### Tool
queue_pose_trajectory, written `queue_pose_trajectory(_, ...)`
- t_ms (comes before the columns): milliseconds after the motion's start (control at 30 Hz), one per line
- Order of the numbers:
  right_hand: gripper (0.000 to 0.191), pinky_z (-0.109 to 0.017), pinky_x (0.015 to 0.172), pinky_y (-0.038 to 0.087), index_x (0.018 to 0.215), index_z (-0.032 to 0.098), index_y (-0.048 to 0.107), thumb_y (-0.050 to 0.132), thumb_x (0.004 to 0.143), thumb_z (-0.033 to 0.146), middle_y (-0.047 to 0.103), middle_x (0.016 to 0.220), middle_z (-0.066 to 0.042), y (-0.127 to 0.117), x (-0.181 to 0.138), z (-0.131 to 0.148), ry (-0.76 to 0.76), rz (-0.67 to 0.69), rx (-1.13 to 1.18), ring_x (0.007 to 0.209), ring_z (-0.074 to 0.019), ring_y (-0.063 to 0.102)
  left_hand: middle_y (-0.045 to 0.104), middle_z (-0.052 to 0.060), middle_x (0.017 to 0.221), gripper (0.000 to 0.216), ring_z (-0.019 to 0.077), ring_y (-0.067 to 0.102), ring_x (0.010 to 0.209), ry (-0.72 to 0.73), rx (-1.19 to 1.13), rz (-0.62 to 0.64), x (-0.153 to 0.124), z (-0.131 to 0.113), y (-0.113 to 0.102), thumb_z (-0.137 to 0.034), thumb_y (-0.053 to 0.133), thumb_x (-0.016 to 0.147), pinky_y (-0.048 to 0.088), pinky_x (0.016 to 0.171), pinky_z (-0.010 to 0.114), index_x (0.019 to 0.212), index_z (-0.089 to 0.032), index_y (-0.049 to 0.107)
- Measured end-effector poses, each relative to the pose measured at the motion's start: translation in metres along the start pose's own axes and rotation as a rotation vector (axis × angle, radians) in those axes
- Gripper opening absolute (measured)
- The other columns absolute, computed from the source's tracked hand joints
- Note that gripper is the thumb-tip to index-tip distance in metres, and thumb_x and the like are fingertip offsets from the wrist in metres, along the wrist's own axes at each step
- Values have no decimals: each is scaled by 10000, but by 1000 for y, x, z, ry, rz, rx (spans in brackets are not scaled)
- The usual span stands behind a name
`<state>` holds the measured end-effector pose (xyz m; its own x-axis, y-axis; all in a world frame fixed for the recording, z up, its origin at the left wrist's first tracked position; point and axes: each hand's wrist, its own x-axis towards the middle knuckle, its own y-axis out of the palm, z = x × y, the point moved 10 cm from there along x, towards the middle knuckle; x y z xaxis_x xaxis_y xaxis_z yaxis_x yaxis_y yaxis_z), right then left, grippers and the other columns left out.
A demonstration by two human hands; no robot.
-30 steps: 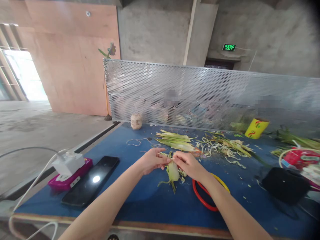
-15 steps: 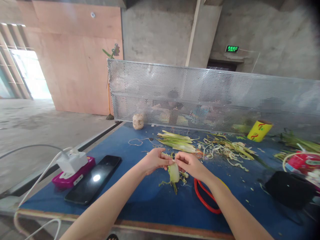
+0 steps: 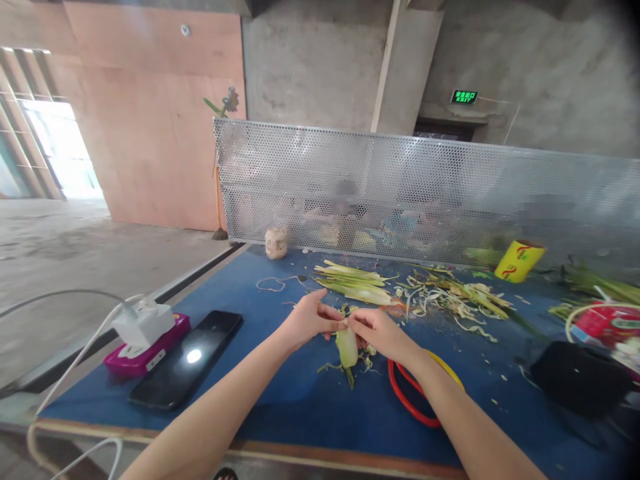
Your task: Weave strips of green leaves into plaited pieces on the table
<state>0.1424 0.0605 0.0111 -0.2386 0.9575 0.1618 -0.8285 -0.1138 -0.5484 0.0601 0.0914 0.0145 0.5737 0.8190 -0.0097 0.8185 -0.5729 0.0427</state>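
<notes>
My left hand (image 3: 311,317) and my right hand (image 3: 376,331) meet over the blue table (image 3: 280,400), thumb and fingers pinched together tip to tip. What lies between the fingertips is too small to make out. Directly beneath them is a pale green vegetable piece (image 3: 347,349) with leafy green ends pointing toward me; the fingers hide its upper end. Thin shreds lie around it. Under my right forearm is a red and yellow loop (image 3: 410,400), partly covered by the arm.
Pale green stalks (image 3: 355,283) and a heap of peelings (image 3: 450,297) lie beyond my hands. A phone (image 3: 187,360) and a purple power strip (image 3: 145,347) with a white plug are at left. A yellow roll (image 3: 519,261) and a black object (image 3: 580,380) are at right. A perforated metal screen (image 3: 400,173) borders the back.
My right hand has shifted slightly left, and its fingers are closer to those of my left hand. The vegetable piece lies almost where it was.
</notes>
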Motion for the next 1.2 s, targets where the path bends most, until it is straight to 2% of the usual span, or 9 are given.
queue_pose_trajectory(100,308,-191,451,342,647,168,492,458,811,427,463,509,44,1,0,-1,2,3,-14,464,-83,459,650,39,654,1072,75,493,453,12,29,14,1,-1,0,-160,773,513,380,399,182,1348,-16,117)
queue_pose_trajectory(300,318,-205,497,377,632,168,502,396,852,373,525,551,17,-1,-1,5,-76,-3,-104,511,-100,509,642,28,652,1015,75,499,473,22,52,30,-1,-4,3,-157,766,520,383,402,176,1342,-46,181)
queue_pose_trajectory(500,345,-207,477,390,664,175,480,352,857,430,484,552,26,1,-1,2,-43,23,23,497,-96,482,643,34,653,1018,67,482,434,10,9,20,0,-1,1,-178,779,501,363,393,181,1335,-43,212)
queue_pose_trajectory(567,269,-198,461,364,741,184,493,386,849,406,490,589,32,-4,-3,9,-84,-18,-79,502,-91,464,645,35,660,1013,62,475,423,3,6,19,0,-1,0,-199,777,514,360,394,181,1339,-49,209)
queue_pose_trajectory(700,129,-214,496,350,866,204,517,418,843,284,561,677,18,-13,-10,33,-233,-125,-508,542,-103,487,651,38,662,1052,63,477,414,-17,8,22,2,1,-1,-199,780,507,363,393,184,1346,-26,169)
queue_pose_trajectory(800,144,-254,578,370,848,180,544,401,843,197,600,725,-23,-3,-16,51,-436,-140,-832,633,-138,539,652,37,642,1056,61,459,391,-42,27,38,2,5,1,-177,774,513,361,380,188,1345,-2,147)
queue_pose_trajectory(900,193,-271,594,357,761,165,559,387,849,155,593,680,-43,6,-22,59,-580,-182,-1045,653,-155,542,644,29,622,1046,61,456,386,-42,25,38,2,6,2,-166,776,503,361,372,188,1336,11,168)
queue_pose_trajectory(1100,208,-266,564,340,699,168,547,407,852,156,571,626,-38,5,-25,61,-593,-260,-1096,621,-156,534,645,7,621,1084,56,476,401,-41,-15,24,2,7,2,-190,783,498,359,369,162,1355,-41,136)
queue_pose_trajectory(1200,186,-268,601,371,755,172,566,407,852,176,606,688,-54,1,-24,60,-544,-249,-978,675,-165,557,646,6,597,1051,52,458,369,-68,30,34,0,6,2,-160,769,520,362,370,170,1350,-23,138)
